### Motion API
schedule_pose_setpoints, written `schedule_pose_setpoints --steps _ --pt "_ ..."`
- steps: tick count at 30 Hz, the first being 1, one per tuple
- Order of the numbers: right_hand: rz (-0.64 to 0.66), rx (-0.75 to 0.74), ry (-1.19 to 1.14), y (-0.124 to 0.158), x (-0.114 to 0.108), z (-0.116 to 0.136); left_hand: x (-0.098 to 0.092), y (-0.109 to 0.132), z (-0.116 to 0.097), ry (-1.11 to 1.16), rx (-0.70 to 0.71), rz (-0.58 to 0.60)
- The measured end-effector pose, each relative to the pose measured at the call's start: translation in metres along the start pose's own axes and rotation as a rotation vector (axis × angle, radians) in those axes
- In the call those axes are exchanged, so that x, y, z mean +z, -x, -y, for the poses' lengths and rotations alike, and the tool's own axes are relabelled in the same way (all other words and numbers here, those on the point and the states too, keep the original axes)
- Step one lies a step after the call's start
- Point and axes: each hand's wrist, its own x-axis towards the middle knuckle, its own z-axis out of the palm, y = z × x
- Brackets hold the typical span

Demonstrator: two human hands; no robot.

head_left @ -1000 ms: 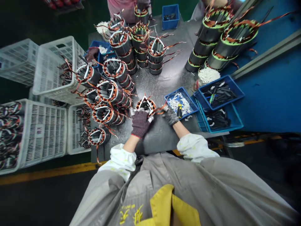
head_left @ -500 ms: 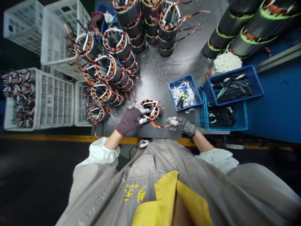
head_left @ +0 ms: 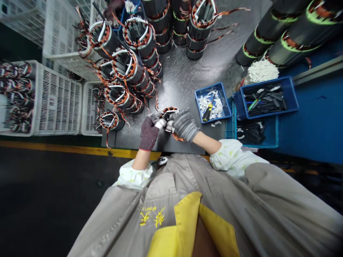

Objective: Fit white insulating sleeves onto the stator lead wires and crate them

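Dark tabletop; right hand partly hides copper-wound ring

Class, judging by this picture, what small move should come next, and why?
Perhaps steady the copper-wound stator with the left hand, which is at its rim: the right hand covers its other side, and a push there might shift it.

Maroon left glove, grey right glove, white flecked sleeves, grey jacket, yellow collar, yellow lettering.
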Motion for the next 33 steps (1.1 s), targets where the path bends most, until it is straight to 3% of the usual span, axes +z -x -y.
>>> schedule_pose_setpoints --steps 2,5,8,10,13,15,17,22,24,27,29,33 --pt "-0.118 0.057 -0.217 0.013 0.017 -0.006 -0.002 -0.001 0.005 -0.005 -0.086 -0.124" --pt "-0.305 0.164 -0.482 0.034 0.026 -0.021 0.001 -0.007 0.014 -0.139 -0.245 -0.066" --pt "-0.439 0.237 -0.611 0.034 0.006 -0.029 0.005 -0.012 0.024 -0.153 -0.309 0.04" --pt "-0.489 0.232 -0.596 0.016 -0.015 -0.027 0.007 -0.014 0.028 -0.114 -0.289 0.068" --pt "-0.324 0.124 -0.284 -0.025 -0.036 -0.016 0.005 -0.015 0.029 -0.108 -0.272 0.104" --pt "-0.142 0.062 -0.106 -0.048 -0.036 -0.009 0.002 -0.016 0.025 -0.151 -0.274 0.115" --pt "-0.083 0.063 -0.099 -0.061 -0.025 -0.005 -0.001 -0.015 0.021 -0.201 -0.284 0.129" --pt "-0.397 0.298 -0.652 -0.065 -0.005 -0.02 -0.003 -0.015 0.019 -0.185 -0.252 0.15" --pt "-0.51 0.337 -0.79 -0.064 -0.014 -0.033 -0.001 -0.017 0.024 -0.128 -0.239 0.165" --pt "-0.597 0.295 -0.818 -0.056 -0.032 -0.047 0.002 -0.02 0.032 -0.078 -0.247 0.146" --pt "-0.572 0.243 -0.752 -0.05 -0.036 -0.046 0.003 -0.021 0.035 -0.072 -0.242 0.127" --pt "-0.192 0.066 -0.249 -0.045 -0.025 -0.026 0.002 -0.021 0.035 -0.08 -0.208 0.12"
